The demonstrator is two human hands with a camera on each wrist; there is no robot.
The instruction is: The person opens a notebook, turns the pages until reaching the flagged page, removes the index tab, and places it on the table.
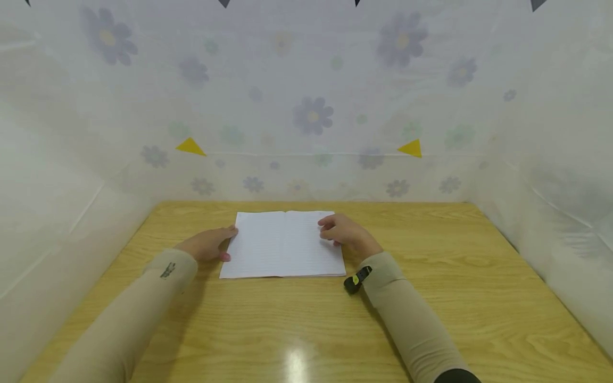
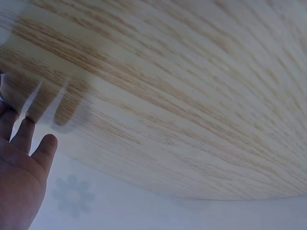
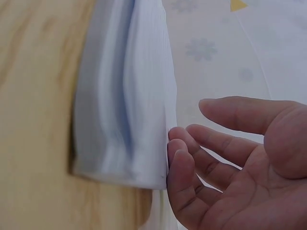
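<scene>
Notebook [image 1: 282, 244] lies open and flat near the middle of the wooden table [image 1: 479, 298], lined pages up, spine running away from the person. No writing can be made out on the pages from the head view.

Left hand [image 1: 208, 244] rests at the notebook's left edge, fingertips touching or just over the margin of the left page; whether they press the paper cannot be told. Fingers look loosely extended, nothing held. In the left wrist view only part of the palm and three fingers [image 2: 45, 146] show at the lower left corner, the rest cut off by the frame; the notebook is out of that view, just table grain and a strip of flowered sheet.

Right hand [image 1: 342, 231] sits on the upper part of the right page, fingers bent, knuckles toward the camera. From the head view the fingertips are hidden under the hand. The right wrist view shows the hand [image 3: 240, 163] relaxed with the palm exposed, fingers lightly curled, thumb apart, and the fingertips [image 3: 177, 158] touching the edges of the pages [image 3: 127, 96], which bulge up slightly there. It is not closed around the paper. That view is blurred close up; page lines are barely readable.

Small black device [image 1: 356, 279] with a yellow dot sits at the right wrist, on the beige sleeve [image 1: 407, 314].

Flowered white sheeting [image 1: 311, 114] walls in the table on three sides, with two yellow triangles [image 1: 190, 147] on the back panel. Dark triangles at the top edge are cut off.
</scene>
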